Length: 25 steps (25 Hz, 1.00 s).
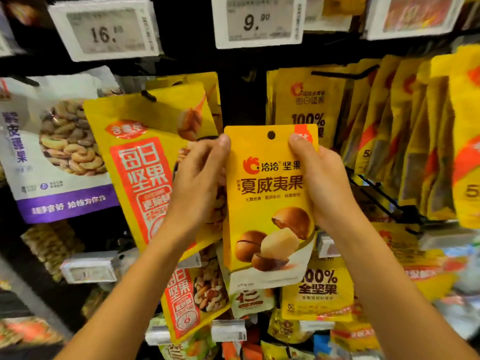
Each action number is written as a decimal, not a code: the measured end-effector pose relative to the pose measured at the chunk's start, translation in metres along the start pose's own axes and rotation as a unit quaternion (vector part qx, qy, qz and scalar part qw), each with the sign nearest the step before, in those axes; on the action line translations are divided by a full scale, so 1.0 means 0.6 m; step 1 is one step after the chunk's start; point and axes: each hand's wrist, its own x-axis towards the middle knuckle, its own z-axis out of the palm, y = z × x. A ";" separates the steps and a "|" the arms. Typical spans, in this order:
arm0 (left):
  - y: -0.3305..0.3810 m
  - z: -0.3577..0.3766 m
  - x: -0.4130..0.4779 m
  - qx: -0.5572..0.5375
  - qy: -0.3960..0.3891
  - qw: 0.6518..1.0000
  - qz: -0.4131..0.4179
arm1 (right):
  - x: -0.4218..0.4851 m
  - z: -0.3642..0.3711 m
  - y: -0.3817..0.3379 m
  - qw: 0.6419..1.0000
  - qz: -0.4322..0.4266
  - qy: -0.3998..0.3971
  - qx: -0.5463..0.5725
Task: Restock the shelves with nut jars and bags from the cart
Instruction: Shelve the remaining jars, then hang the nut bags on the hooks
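A yellow macadamia nut bag (270,201) with a round hang hole near its top is held upright in front of the pegboard shelf. My left hand (197,183) grips its left edge, thumb on the front near the top corner. My right hand (319,180) grips the right edge, thumb on the upper right corner. The bag sits before a dark gap between two rows of hanging bags. The peg behind it is hidden.
A large yellow mixed-nut bag (140,162) hangs tilted just left of my hands, beside a white and purple cashew bag (52,149). Several yellow bags (405,141) hang in rows on the right. Price tags (259,20) sit above; more bags hang below.
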 end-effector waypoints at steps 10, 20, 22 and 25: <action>0.035 0.206 0.008 -0.043 0.039 0.998 0.021 | 0.023 -0.165 -0.043 0.997 -0.074 0.003 -0.036; 0.056 0.256 -0.003 -0.098 0.076 0.992 -0.028 | 0.011 -0.212 -0.069 0.997 -0.055 -0.052 0.002; 0.050 0.249 -0.007 -0.092 0.099 0.990 -0.028 | 0.011 -0.199 -0.079 0.996 -0.052 -0.077 0.003; 0.047 0.207 -0.007 -0.087 0.169 0.982 -0.020 | 0.018 -0.150 -0.083 0.991 -0.085 -0.095 -0.028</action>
